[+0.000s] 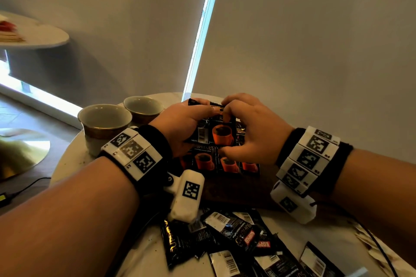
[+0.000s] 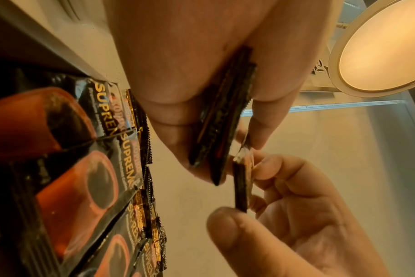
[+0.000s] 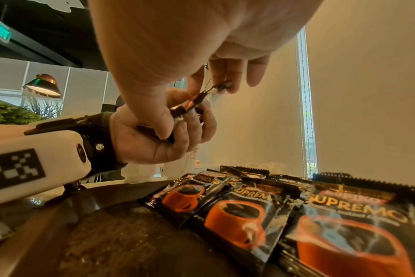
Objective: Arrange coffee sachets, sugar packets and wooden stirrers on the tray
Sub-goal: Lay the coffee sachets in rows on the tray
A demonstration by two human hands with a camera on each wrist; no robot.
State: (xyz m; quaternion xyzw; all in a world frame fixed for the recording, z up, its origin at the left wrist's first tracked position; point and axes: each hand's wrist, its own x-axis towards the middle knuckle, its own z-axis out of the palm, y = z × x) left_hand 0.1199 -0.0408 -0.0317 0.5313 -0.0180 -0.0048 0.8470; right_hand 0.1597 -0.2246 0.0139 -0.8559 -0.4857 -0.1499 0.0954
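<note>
Black coffee sachets printed with an orange cup (image 1: 216, 132) are held up between both hands, above the row of matching sachets (image 1: 221, 162) lying face up on the dark wooden tray (image 1: 236, 189). The left hand (image 1: 182, 123) grips the small stack; the right hand (image 1: 249, 128) pinches its top and lower edges. The left wrist view alone shows the stack edge-on (image 2: 222, 120); the head view alone shows loose sachets (image 1: 236, 238) on the bench (image 1: 67, 164) nearer the person and two empty cups (image 1: 105, 123).
</note>
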